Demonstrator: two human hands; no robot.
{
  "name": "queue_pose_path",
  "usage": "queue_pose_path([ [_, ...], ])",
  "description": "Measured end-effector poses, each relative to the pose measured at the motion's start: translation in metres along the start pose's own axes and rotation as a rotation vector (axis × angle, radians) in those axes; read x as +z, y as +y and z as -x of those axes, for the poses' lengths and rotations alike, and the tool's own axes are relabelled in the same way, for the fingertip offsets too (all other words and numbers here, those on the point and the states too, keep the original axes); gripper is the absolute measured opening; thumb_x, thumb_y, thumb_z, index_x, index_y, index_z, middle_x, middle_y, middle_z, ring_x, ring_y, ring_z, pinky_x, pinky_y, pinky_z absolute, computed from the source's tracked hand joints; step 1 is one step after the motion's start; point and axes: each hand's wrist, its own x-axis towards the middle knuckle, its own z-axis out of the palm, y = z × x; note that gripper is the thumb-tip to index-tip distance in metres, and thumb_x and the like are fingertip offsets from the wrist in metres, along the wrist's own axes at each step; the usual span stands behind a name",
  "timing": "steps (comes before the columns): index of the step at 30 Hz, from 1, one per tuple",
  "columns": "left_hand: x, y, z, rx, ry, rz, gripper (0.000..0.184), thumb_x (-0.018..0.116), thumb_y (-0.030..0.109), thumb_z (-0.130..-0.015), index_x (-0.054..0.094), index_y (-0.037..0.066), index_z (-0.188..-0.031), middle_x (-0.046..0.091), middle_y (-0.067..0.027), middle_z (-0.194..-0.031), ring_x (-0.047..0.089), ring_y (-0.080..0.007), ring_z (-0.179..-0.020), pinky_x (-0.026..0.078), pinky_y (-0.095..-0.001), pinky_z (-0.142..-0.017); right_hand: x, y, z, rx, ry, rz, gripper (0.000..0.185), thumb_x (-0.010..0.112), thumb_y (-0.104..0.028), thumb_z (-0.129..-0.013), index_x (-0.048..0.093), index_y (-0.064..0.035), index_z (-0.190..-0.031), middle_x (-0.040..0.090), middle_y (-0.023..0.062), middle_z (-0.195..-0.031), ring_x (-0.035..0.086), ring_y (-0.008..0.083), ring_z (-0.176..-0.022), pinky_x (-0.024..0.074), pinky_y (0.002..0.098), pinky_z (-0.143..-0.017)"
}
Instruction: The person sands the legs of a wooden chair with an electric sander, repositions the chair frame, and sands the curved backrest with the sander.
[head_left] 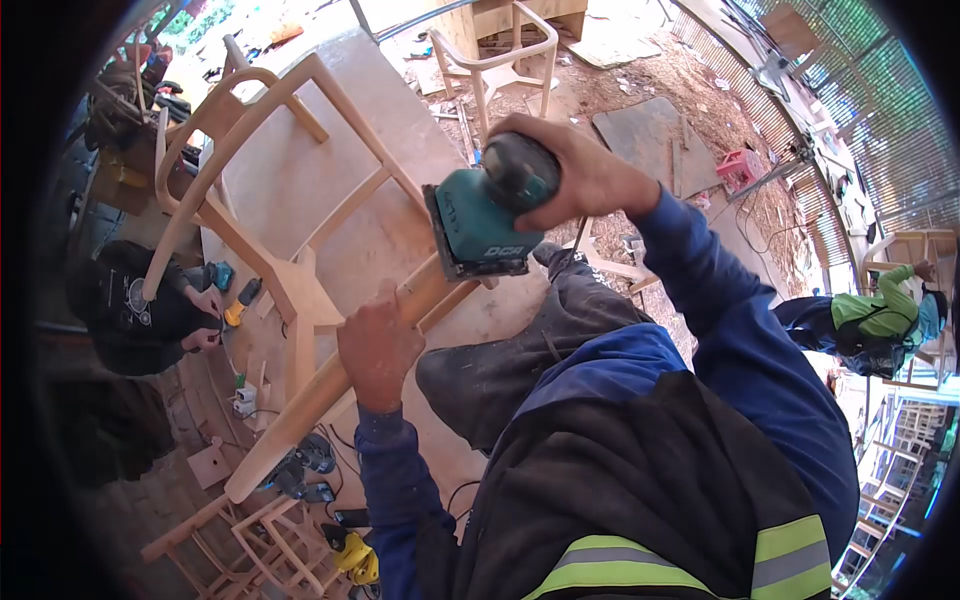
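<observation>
My right hand (585, 172) is wrapped round the black top of a teal power sander (477, 222), whose flat base rests against a wooden chair leg (290, 430). Further down that leg, my left hand (380, 345) grips the wood with its fingers closed round it. The leg belongs to a pale wooden chair (305, 290) lying on its side, its curved back and arm rail reaching to the upper left. Its lower end points to the bottom left. The underside of the sander is hidden.
A co-worker (125, 300) in dark clothes sits at the left, hands on a small item. Another person (880, 320) in green is at the far right. A second chair frame (495, 62) stands beyond. Power tools (300, 470), cords and more frames lie lower left.
</observation>
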Motion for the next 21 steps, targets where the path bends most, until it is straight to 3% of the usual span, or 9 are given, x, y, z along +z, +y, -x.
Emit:
queue_pose_path([
  [3, 0.006, 0.001, 0.002, -0.016, 0.063, -0.018, 0.027, 0.076, 0.018, -0.073, 0.061, 0.011, -0.095, 0.072, -0.0164, -0.08, 0.073, -0.0367, -0.078, 0.058, -0.046, -0.069, -0.006, 0.013, -0.045, 0.053, -0.196, -0.07, 0.075, 0.088, -0.017, -0.059, 0.059, -0.0028, -0.126, 0.066, 0.0098, -0.11, 0.063, 0.0215, -0.103, 0.0506, 0.0341, -0.093],
  [9, 0.009, 0.005, 0.005, -0.128, 0.033, -0.044, 0.024, 0.075, 0.017, -0.071, 0.061, 0.011, -0.09, 0.071, -0.0146, -0.077, 0.073, -0.0355, -0.077, 0.057, -0.0457, -0.069, 0.012, 0.078, -0.118, 0.197, -0.563, -0.462, 0.073, 0.084, -0.018, -0.058, 0.06, -0.0019, -0.125, 0.065, 0.0071, -0.104, 0.062, 0.0178, -0.094, 0.0513, 0.0309, -0.085],
  [10, 0.011, 0.005, 0.006, -0.137, 0.043, -0.031, 0.024, 0.075, 0.016, -0.071, 0.061, 0.01, -0.089, 0.07, -0.0142, -0.077, 0.072, -0.0357, -0.076, 0.057, -0.0458, -0.069, 0.018, 0.086, -0.124, 0.247, -0.595, -0.507, 0.072, 0.082, -0.02, -0.059, 0.061, -0.0028, -0.126, 0.065, 0.0068, -0.099, 0.063, 0.0156, -0.085, 0.0525, 0.0285, -0.074],
  [14, 0.015, 0.002, 0.006, -0.135, 0.095, 0.003, 0.021, 0.075, 0.015, -0.071, 0.061, 0.01, -0.086, 0.069, -0.0135, -0.076, 0.071, -0.0363, -0.076, 0.055, -0.046, -0.068, 0.054, 0.149, -0.139, 0.494, -0.705, -0.728, 0.072, 0.08, -0.019, -0.06, 0.062, -0.0033, -0.128, 0.066, 0.0058, -0.097, 0.063, 0.0123, -0.073, 0.0499, 0.0265, -0.056],
  [18, 0.009, -0.002, 0.001, -0.115, 0.084, -0.002, 0.023, 0.077, 0.018, -0.072, 0.061, 0.01, -0.085, 0.067, -0.014, -0.076, 0.069, -0.0365, -0.075, 0.053, -0.0469, -0.068, 0.081, 0.223, -0.124, 0.404, -0.652, -0.593, 0.069, 0.081, -0.016, -0.059, 0.064, -0.0043, -0.124, 0.066, 0.0058, -0.097, 0.063, 0.015, -0.079, 0.0525, 0.0291, -0.062],
  [19, 0.008, -0.004, -0.001, -0.111, 0.084, 0.002, 0.025, 0.078, 0.02, -0.071, 0.061, 0.01, -0.086, 0.067, -0.0139, -0.076, 0.068, -0.0366, -0.075, 0.053, -0.0471, -0.068, 0.067, 0.211, -0.111, 0.425, -0.574, -0.501, 0.069, 0.082, -0.016, -0.057, 0.065, -0.0046, -0.123, 0.066, 0.0063, -0.097, 0.063, 0.0158, -0.082, 0.053, 0.0298, -0.065],
  [21, 0.006, -0.007, -0.003, -0.101, 0.078, 0.014, 0.029, 0.08, 0.024, -0.071, 0.061, 0.01, -0.088, 0.066, -0.0137, -0.075, 0.068, -0.0367, -0.074, 0.053, -0.0476, -0.068, 0.06, 0.231, -0.086, 0.423, -0.468, -0.396, 0.074, 0.083, -0.019, -0.057, 0.065, -0.0015, -0.127, 0.07, 0.0117, -0.103, 0.067, 0.0224, -0.09, 0.0558, 0.0338, -0.075],
])
